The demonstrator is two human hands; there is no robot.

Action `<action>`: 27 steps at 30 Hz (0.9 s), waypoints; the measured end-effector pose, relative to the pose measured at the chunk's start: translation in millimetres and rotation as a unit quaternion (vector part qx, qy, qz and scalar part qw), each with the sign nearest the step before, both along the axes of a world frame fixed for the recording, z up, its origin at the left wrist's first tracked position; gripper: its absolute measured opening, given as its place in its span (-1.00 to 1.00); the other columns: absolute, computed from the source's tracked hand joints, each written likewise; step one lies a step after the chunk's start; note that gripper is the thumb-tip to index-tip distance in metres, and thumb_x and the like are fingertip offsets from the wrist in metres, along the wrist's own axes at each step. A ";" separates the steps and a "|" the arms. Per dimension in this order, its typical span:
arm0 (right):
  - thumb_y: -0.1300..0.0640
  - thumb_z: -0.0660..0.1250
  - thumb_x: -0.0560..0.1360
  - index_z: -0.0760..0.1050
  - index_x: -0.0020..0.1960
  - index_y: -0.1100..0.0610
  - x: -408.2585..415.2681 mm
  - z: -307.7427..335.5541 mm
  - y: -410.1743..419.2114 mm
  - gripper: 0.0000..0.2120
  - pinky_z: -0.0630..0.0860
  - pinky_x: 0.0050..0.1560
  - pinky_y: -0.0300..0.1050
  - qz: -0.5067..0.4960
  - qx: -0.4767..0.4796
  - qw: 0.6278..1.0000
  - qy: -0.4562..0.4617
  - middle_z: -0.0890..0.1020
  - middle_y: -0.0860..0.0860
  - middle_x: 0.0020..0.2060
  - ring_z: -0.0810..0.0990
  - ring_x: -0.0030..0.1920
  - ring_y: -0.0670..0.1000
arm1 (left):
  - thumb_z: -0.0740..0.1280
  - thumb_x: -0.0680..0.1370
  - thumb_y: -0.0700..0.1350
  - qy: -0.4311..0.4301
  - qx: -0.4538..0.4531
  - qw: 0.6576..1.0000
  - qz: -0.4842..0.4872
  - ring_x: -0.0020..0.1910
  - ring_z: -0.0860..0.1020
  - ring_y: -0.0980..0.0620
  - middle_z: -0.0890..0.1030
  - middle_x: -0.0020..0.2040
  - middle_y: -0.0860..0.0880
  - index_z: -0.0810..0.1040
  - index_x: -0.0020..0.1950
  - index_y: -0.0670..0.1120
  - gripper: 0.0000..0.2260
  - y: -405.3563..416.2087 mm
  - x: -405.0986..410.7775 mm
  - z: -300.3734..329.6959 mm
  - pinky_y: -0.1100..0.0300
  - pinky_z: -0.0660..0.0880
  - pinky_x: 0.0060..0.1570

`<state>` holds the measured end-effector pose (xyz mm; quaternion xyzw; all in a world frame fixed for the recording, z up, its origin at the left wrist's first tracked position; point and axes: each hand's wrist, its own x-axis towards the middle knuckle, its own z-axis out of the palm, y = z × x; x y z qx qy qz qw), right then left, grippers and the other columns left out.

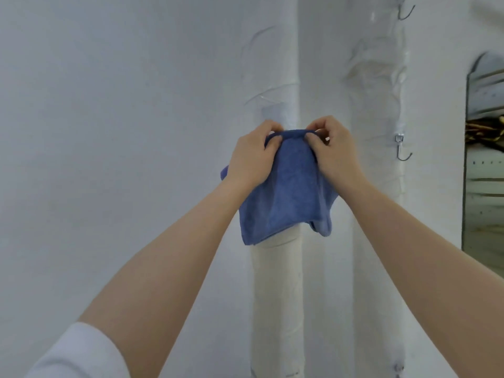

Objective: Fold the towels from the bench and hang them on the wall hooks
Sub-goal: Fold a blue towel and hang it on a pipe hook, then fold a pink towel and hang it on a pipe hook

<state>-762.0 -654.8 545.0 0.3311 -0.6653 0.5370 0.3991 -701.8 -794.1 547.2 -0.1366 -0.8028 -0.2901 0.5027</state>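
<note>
Where fingers (312,137) pinch: towel's (286,192) top edge.

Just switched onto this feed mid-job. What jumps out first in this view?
The folded blue towel at centre frame, pinched at its top edge by the left hand and right hand against a white wrapped pipe. To the right, a bare metal hook hangs on a second white column, with another hook near the top edge. No hook is visible behind the towel.
</note>
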 end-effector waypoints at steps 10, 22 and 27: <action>0.16 0.24 0.52 0.35 -0.14 0.03 -38.4 -33.9 -25.2 -0.90 0.39 -0.35 -0.36 0.054 -0.042 0.993 -0.097 0.48 -0.06 -0.33 0.45 -0.35 -0.10 | 0.17 0.58 -0.14 0.071 -0.099 0.975 0.188 -0.31 0.50 -0.15 0.50 -0.04 -0.15 0.44 0.16 -0.19 -0.79 3.7 -39.8 -33.1 0.10 0.32 -0.39; 0.25 0.19 0.51 0.34 0.15 -0.04 1.9 -136.0 15.2 -0.71 0.50 -0.09 -0.14 0.015 0.123 0.983 -0.134 0.53 -0.02 -0.02 0.49 -0.11 0.01 | 0.06 0.55 -0.06 0.004 -0.069 0.991 0.116 0.17 0.51 -0.11 0.44 0.31 -0.09 0.28 0.42 -0.08 -0.57 32.2 0.7 -135.0 0.00 0.48 0.11; 0.24 0.19 0.53 0.47 0.14 0.13 46.1 -224.1 86.1 -0.80 0.38 0.02 -0.21 -0.038 0.267 0.945 -0.184 0.36 0.02 0.28 0.51 -0.14 0.00 | 0.16 0.52 -0.23 -0.159 -0.021 0.979 0.128 0.11 0.48 -0.11 0.48 0.23 -0.09 0.37 0.31 -0.15 -0.64 63.2 47.5 -221.7 0.13 0.39 -0.01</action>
